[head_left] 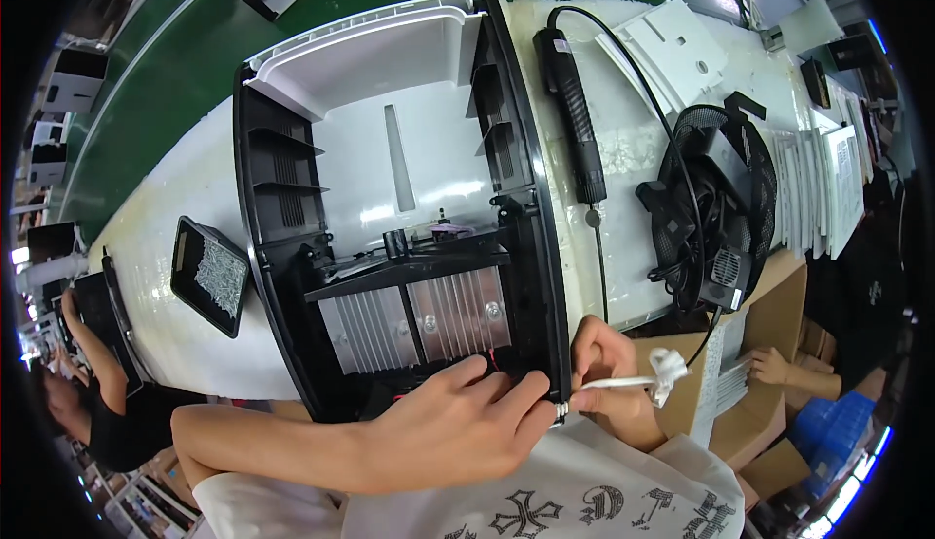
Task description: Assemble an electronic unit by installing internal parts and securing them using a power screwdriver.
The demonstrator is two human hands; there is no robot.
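Observation:
A large black housing (542,247) with a white inner panel (365,154) lies open in front of me. Ribbed silver heat sinks (458,313) sit in its near half. My left hand (463,427) reaches over the near edge, fingers bent down inside beside a thin red wire (494,356); its fingertips and what they grip are hidden. At the near right corner, my right hand (609,383) pinches a white cable (623,381) close to a small metallic fitting (561,410). The cable's bundled white end (668,373) sticks out to the right of that hand.
Left of the housing stands a black bin of screws (222,281). To the right lie a black electric screwdriver (575,115), a mesh basket of black adapters (716,208), white panels (667,52) and a cardboard box (769,325). Another person's hand (769,366) touches that box; a co-worker (97,383) is at left.

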